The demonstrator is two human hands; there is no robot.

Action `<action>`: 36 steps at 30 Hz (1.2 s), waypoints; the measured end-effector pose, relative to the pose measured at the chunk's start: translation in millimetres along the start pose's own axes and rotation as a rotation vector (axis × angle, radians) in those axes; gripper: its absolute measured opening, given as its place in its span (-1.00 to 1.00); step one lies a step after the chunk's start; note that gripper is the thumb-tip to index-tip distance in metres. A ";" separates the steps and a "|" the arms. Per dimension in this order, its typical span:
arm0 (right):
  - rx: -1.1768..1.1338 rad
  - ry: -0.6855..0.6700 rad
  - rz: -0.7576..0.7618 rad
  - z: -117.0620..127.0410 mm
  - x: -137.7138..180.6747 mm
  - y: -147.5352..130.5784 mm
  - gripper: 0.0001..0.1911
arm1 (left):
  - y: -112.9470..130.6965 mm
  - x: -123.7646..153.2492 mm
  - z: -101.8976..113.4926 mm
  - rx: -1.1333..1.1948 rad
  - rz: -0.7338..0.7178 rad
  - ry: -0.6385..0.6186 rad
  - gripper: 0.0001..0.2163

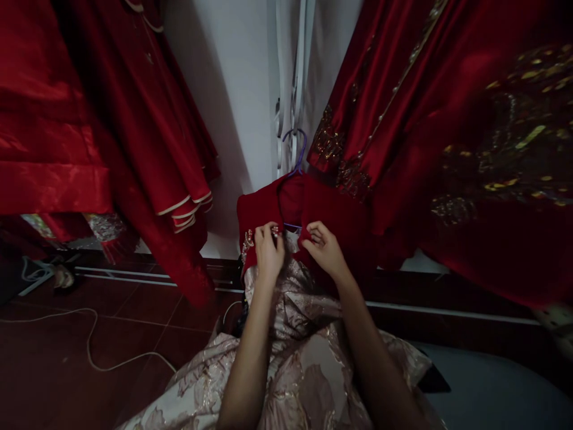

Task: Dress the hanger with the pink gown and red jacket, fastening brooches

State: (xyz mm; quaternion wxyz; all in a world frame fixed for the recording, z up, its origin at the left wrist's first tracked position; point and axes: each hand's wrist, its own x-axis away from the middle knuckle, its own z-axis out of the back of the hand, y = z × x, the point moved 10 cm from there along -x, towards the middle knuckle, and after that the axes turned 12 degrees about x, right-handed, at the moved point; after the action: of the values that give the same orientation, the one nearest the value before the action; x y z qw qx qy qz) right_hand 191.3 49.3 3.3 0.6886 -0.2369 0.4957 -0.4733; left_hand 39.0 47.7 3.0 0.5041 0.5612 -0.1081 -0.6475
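Note:
A dark red jacket (259,206) hangs by its shoulders from a purple hanger (299,158), its neckline gaping in the middle. At the garment's front edge on the left, my left hand (270,249) has its fingers closed on the cloth, near a jewelled ornament (248,242). My right hand (326,249) pinches the opposite front edge. Between and below the hands spreads a pale pink, shiny floral fabric (308,370). Whether that fabric joins the jacket cannot be seen.
Red garments (156,131) hang on the left, and more red ones with gold beading (505,149) on the right. Behind the hanger runs a white metal upright (298,71). A pale cable (92,340) lies on the dark red tiled floor (129,334).

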 end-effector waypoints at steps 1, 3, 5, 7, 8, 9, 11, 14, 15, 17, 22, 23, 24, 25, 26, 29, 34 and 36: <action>-0.012 -0.004 0.010 -2.2 0.1 -2.8 -0.79 | 12.3 4.5 -3.5 0.061 -0.053 -0.029 -0.80; -0.037 -0.002 0.021 -6.2 0.4 -7.0 -0.79 | 29.1 9.2 -9.5 0.158 -0.118 -0.087 -0.80; -0.087 0.001 0.028 -9.9 1.0 -9.6 -0.80 | 36.3 8.9 -8.8 0.209 -0.139 -0.103 -0.80; -0.162 -0.007 0.043 -12.9 1.7 -11.4 -0.79 | 39.1 7.4 -3.9 0.242 -0.151 -0.107 -0.80; -0.199 -0.014 0.052 -13.8 2.2 -11.8 -0.77 | 39.7 6.9 -0.7 0.254 -0.157 -0.108 -0.79; -0.229 -0.022 0.058 -14.3 2.6 -11.7 -0.76 | 39.5 6.7 2.7 0.263 -0.159 -0.104 -0.78; -0.260 -0.036 0.061 -14.1 3.4 -10.2 -0.74 | 37.1 6.7 8.9 0.278 -0.151 -0.090 -0.75; -0.249 -0.039 0.068 -11.4 4.4 -8.5 -0.75 | 31.4 7.0 13.2 0.315 -0.129 -0.070 -0.74; -0.241 -0.031 0.075 -9.9 4.8 -8.8 -0.75 | 30.0 7.2 12.9 0.328 -0.126 -0.071 -0.75; -0.231 -0.013 0.089 -7.7 5.5 -10.3 -0.76 | 27.3 7.5 11.7 0.353 -0.120 -0.070 -0.74; -0.190 0.012 0.094 -8.5 6.3 -13.0 -0.73 | 17.3 8.6 10.1 0.415 -0.074 -0.031 -0.72; -0.172 0.024 0.095 -8.3 6.5 -13.5 -0.73 | 15.7 8.9 10.1 0.414 -0.066 -0.023 -0.75; -0.152 0.036 0.097 -8.0 6.7 -14.0 -0.73 | 14.7 9.1 9.7 0.405 -0.064 -0.022 -0.78; -0.132 0.047 0.100 -7.6 7.0 -14.7 -0.73 | 14.5 9.3 9.1 0.390 -0.065 -0.026 -0.81; -0.114 0.058 0.104 -7.2 7.4 -15.6 -0.73 | 14.7 9.5 8.4 0.375 -0.070 -0.035 -0.84; -0.068 0.085 0.122 -5.9 8.8 -18.8 -0.74 | 17.5 10.0 6.6 0.337 -0.093 -0.073 -0.90; -0.012 0.104 0.156 -3.9 10.2 -23.0 -0.76 | 25.6 13.1 8.7 0.167 -0.124 -0.115 -0.89; 0.007 0.103 0.168 -3.6 10.4 -24.2 -0.76 | 29.3 14.3 10.8 0.045 -0.129 -0.129 -0.88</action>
State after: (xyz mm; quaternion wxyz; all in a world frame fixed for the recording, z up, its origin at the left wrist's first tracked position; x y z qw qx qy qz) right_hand 178.5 29.9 16.4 0.7001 -0.1676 0.5471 -0.4271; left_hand 47.6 18.3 18.6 0.4407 0.5354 -0.1186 -0.7107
